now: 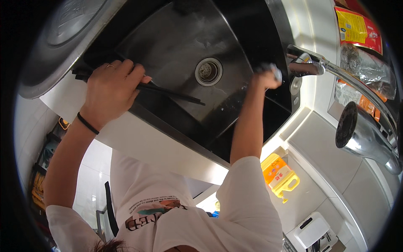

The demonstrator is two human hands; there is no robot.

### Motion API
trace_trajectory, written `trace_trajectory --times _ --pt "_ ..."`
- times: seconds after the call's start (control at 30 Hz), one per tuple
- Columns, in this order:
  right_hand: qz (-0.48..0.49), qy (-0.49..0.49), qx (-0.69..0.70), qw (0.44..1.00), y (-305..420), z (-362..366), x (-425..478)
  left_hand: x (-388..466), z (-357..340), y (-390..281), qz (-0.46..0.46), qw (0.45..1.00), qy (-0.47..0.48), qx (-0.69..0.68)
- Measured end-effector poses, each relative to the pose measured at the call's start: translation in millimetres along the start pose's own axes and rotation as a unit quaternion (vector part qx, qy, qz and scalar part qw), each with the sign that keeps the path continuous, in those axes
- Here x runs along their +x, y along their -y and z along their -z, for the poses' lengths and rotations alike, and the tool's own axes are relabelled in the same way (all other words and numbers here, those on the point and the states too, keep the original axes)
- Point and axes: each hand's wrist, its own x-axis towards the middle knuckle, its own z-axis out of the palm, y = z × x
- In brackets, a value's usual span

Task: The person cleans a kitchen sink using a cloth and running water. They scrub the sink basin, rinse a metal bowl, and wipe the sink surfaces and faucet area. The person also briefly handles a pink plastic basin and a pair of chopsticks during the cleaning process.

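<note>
My left hand [111,86], a ring on one finger, grips several long black chopsticks [176,95] at the near left edge of the black sink [185,34]. Their tips reach over the basin towards the round metal drain strainer [208,71]. My right hand [269,80] is blurred over the right side of the sink, beside the faucet base. It is closed around a small dark and silvery thing [271,68]; what this is cannot be told.
A chrome faucet [307,64] stands at the sink's right edge. Food packets [359,30] lie beyond it. A metal pan or lid [70,22] fills the upper left. At lower right are a yellow detergent bottle [280,174] and a white box [312,230].
</note>
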Motion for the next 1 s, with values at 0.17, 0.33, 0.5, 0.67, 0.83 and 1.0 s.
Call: trace_trajectory --times 0.17,0.33,0.5,0.67,0.83,1.0 --pt "0.026 0.183 -0.868 0.461 43.3 68.1 82.3 3.8 -1.5 0.8 0.003 1.0 -0.001 0.001" --pt "0.219 0.214 -0.926 0.22 66.4 -31.4 -48.0 -4.4 -1.3 1.7 0.014 1.0 0.028 0.0" --pt "0.221 0.239 -0.943 0.07 52.4 -85.4 -61.1 0.7 -3.5 1.1 0.002 1.0 0.02 -0.023" --pt "0.151 0.142 -0.915 0.345 51.9 -41.1 -16.4 -2.2 0.2 3.2 0.023 0.999 0.031 -0.022" --pt "0.245 0.09 -0.54 0.8 31.8 -99.8 -87.3 3.1 0.3 -0.6 0.007 1.0 0.009 0.007" --pt "0.363 0.11 -0.32 0.868 2.0 -70.6 -51.1 5.7 2.9 -2.4 0.002 1.0 0.008 0.0"
